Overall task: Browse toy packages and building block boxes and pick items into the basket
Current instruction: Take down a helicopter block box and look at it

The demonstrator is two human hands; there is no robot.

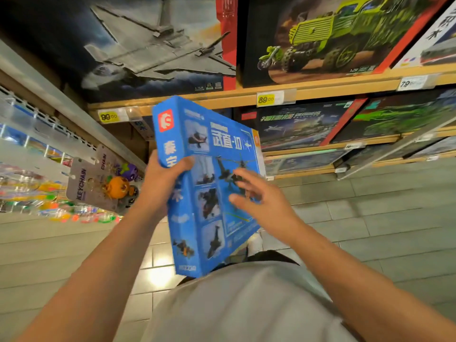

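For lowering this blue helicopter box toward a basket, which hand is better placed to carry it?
Left. The left hand already has a grip on the blue box, thumb curled over its front edge. The right hand hovers open at the front, fingers spread. No basket is in view.

The building block box (209, 183) is bright blue with a red-and-white logo square at its top corner, white lettering and dark helicopter pictures down its front. Behind it, a dark box (153, 45) shows a grey jet on stormy blue-black with a red edge, another box (333, 38) shows a lime-green truck on black with an orange-red stripe, and the tan wooden shelf (320, 91) carries yellow price tags (265, 99) with black 89 and 99. At left hang grey keychain cards (82, 181) with an orange pumpkin figure (118, 186) and a purple one (130, 171), over pale grey floor tiles (370, 218).
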